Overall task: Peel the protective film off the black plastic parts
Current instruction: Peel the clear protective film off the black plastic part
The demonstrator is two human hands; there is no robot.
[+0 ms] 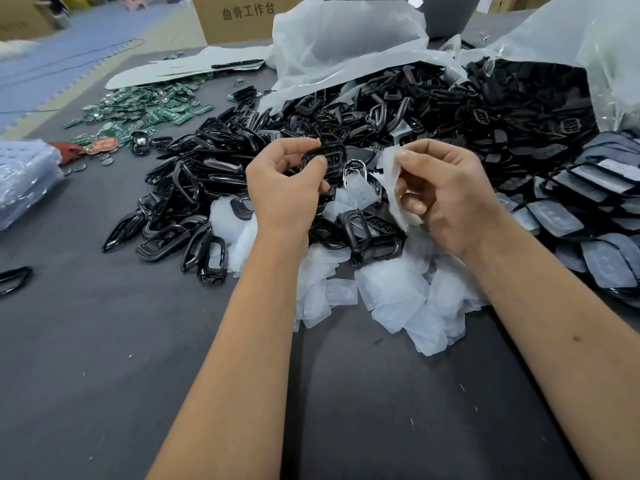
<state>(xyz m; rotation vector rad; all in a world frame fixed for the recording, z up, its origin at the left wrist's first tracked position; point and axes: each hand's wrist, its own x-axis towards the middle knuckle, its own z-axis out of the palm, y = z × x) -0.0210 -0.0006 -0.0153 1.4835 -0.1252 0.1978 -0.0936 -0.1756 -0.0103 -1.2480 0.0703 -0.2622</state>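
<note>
Hundreds of loose pieces spread over a dark grey worktop [86, 341], seen from the head view.
Clear plastic bags [346, 39] slumped open along far edge, black parts spilling from their mouths.
Cardboard box [242, 15] with printed characters behind the bags, far centre.
Main heap of black plastic parts [433, 109] across middle and right of worktop; mostly frame-shaped shells and ribbed inserts.
Film-covered parts [595, 188] stacked at right edge, pale film facing up.
Pile of peeled film sheets [391, 292], translucent white, at near side of the heap, directly below both wrists; a few black shells lying on top of it.
Green circuit boards [145, 109] scattered far left, near a flat grey sheet.
Stack of clear blister trays [24, 174] at left edge.
Left hand [284, 188] raised over the heap, thumb and fingers curled round one black part [325, 159], gripped by its edges.
Right hand [446, 199] level with it, just beside, pinching a strip of protective film [391, 178] between thumb and fingers; further film bunched inside the curled palm.
Film strip apart from the held black part; small gap visible between them.
Both forearms bare, entering from bottom of frame.
</note>
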